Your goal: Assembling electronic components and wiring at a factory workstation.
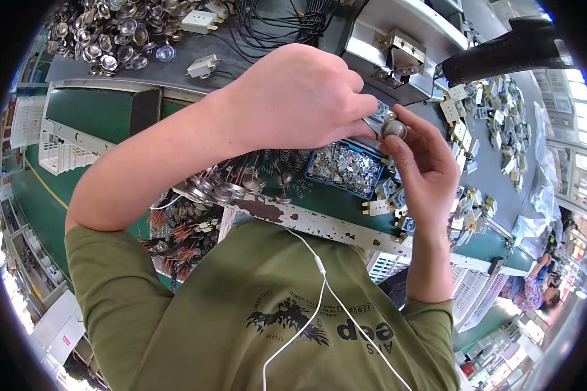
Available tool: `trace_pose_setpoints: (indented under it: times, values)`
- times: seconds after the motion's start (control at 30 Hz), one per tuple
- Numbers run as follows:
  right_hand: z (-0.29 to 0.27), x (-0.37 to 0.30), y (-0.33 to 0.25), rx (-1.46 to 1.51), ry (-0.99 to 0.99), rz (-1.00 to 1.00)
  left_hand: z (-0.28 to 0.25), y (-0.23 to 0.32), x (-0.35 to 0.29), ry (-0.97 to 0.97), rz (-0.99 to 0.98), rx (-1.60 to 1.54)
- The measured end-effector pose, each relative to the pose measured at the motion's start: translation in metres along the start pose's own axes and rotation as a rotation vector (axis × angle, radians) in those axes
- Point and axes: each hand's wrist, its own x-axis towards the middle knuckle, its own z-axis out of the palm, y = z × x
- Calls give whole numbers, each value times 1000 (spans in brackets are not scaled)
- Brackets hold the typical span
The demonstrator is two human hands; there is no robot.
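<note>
My right hand (430, 163) pinches a round, shiny metal part (394, 130) with a domed face between thumb and fingertips. My left hand (300, 98) reaches across from the left, its fingers bent and pressed together right beside that part. A thin metallic edge shows at its fingertips, but the hand itself covers most of what it grips. Just below the two hands lies a blue tray (341, 188) filled with small flat metal pieces.
Round metal cups (120, 36) are heaped at the far left, near black cables (293, 29). A metal fixture (404, 55) stands beyond my hands, with a black-wrapped arm (502, 55) to its right. White-and-metal parts (463, 127) cover the right side. Springs (297, 166) lie nearer me.
</note>
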Motion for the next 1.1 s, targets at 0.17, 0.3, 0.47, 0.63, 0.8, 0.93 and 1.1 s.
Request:
trace_pose_setpoints:
  times: [0.17,0.3,0.47,0.63,0.8,0.93,1.1]
  values:
    - [-15,15,-3,-45,-271,66,9,-1,-1,47,43,33]
    - [-21,28,-7,-55,-467,172,11,-1,-4,-30,83,29]
    - [-24,13,24,-137,-100,86,-4,9,-8,-394,-10,-18]
    - [-14,17,42,-724,29,-247,-2,11,-4,-346,85,-160]
    - [-18,16,37,-526,24,-190,0,-9,9,-159,-15,-277]
    - [-23,17,17,-258,73,-190,20,-16,37,-182,-172,-294]
    - [-49,34,-37,19,511,-665,33,-24,30,-426,-346,-289]
